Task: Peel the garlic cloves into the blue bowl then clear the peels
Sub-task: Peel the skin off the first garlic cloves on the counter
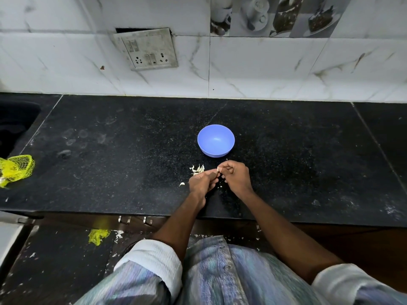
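**Peeling in progress, bowl shows nothing yet**

Your left hand (201, 180) and right hand (236, 177) meet just in front of the blue bowl (215, 140), fingers of both curled, pinching a small pale piece, likely a garlic clove (218, 169), between them. Too small to confirm how much skin is left. No cloves visible in the bowl. Peels (197, 169) sit just left of the grip on the counter (110, 150). Judgement: early stage; dropping cloves in and clearing peels both remain.

One blue bowl (215, 140), two hands (201, 183).
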Motion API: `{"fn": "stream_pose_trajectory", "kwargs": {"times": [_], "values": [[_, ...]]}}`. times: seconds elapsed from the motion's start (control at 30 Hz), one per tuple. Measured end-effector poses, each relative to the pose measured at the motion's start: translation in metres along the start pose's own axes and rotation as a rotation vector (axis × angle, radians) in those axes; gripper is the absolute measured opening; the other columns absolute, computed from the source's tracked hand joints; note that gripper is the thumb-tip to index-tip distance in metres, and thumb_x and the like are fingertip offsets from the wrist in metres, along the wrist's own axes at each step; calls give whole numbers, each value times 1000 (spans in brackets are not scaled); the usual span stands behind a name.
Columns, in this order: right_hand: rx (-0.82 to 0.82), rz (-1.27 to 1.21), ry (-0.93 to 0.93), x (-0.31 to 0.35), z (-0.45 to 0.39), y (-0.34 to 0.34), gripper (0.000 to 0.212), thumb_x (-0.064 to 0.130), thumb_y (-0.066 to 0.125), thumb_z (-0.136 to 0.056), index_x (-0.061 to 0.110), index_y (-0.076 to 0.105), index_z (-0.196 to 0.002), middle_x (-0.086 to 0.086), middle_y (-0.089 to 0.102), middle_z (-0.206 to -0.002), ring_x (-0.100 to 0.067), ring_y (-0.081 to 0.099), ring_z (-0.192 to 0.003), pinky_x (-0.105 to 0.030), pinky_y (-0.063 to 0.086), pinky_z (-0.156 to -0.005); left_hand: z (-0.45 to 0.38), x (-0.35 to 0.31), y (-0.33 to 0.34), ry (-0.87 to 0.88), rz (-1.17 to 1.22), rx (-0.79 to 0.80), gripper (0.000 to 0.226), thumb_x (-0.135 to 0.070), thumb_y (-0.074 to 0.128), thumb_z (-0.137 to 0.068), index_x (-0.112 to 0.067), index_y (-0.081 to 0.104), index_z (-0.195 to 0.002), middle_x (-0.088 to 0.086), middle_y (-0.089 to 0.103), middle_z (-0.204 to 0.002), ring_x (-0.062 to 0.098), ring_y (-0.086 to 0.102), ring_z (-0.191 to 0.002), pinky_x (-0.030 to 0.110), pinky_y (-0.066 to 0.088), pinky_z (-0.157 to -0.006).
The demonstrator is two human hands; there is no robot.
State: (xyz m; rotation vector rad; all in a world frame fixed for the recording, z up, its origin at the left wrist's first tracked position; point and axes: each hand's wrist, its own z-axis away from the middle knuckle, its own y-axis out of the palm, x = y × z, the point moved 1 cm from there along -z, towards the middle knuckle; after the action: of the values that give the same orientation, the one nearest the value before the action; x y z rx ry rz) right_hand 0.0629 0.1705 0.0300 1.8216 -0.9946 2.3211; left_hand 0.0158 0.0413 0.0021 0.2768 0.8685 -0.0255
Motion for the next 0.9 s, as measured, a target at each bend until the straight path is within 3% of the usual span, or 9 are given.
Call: {"fn": "stream_pose_trajectory", "kwargs": {"times": [0.17,0.3,0.37,0.47,0.53,0.63,0.8,0.9], "values": [[27,-122,51,2,-2,1,12,-1,71,-91,9,77,-94,-4,75,-75,-16,71,-63,-30,61,-64,0,-1,-6,259,-222,-45,10,-6,75,-93,-11,83,-94,6,80,-85,13,70,-74,30,60,-77],[52,-155,75,0,-4,1,11,-1,72,-90,8,78,-92,-5,76,-74,-18,71,-63,-30,62,-66,-2,-8,-9,497,-561,-125,11,-11,78,-90,-21,83,-90,-9,79,-80,4,73,-74,20,58,-73],[41,-184,100,-2,-5,1,11,-2,72,-89,8,77,-89,-7,76,-74,-18,71,-64,-30,62,-66,-2,-10,-9,515,-555,-89,11,-9,78,-91,-20,82,-91,-9,79,-81,4,73,-75,18,57,-73],[19,-273,133,-4,-6,1,8,-2,72,-90,6,75,-88,-14,76,-78,-18,70,-65,-29,60,-66,-3,-9,-7,453,-434,-9,5,-12,79,-92,-15,82,-95,-1,80,-83,10,74,-76,27,61,-79],[27,-305,132,-3,-6,2,6,-2,71,-91,3,74,-90,-18,76,-80,-17,68,-65,-26,58,-65,-4,-7,-5,389,-340,-10,5,-9,78,-92,-11,82,-95,5,80,-85,15,73,-77,35,62,-83],[68,-311,114,-2,-7,4,3,0,72,-92,1,74,-93,-19,76,-82,-18,68,-66,-26,59,-65,-4,-6,-3,350,-268,-38,9,-3,76,-93,-10,81,-90,9,80,-85,15,72,-76,37,61,-83],[89,-309,160,-7,-7,3,2,2,71,-93,3,73,-92,-16,76,-81,-18,68,-66,-30,60,-68,-4,-7,-6,416,-343,-5,7,-8,77,-92,-14,80,-90,2,80,-86,15,75,-80,36,62,-84],[106,-320,226,-7,-7,4,5,-2,66,-93,-1,71,-93,-15,74,-78,-17,65,-67,-28,57,-66,-1,-9,-6,508,-454,3,7,-11,78,-91,-18,80,-89,-4,79,-82,11,74,-78,28,59,-79]]}}
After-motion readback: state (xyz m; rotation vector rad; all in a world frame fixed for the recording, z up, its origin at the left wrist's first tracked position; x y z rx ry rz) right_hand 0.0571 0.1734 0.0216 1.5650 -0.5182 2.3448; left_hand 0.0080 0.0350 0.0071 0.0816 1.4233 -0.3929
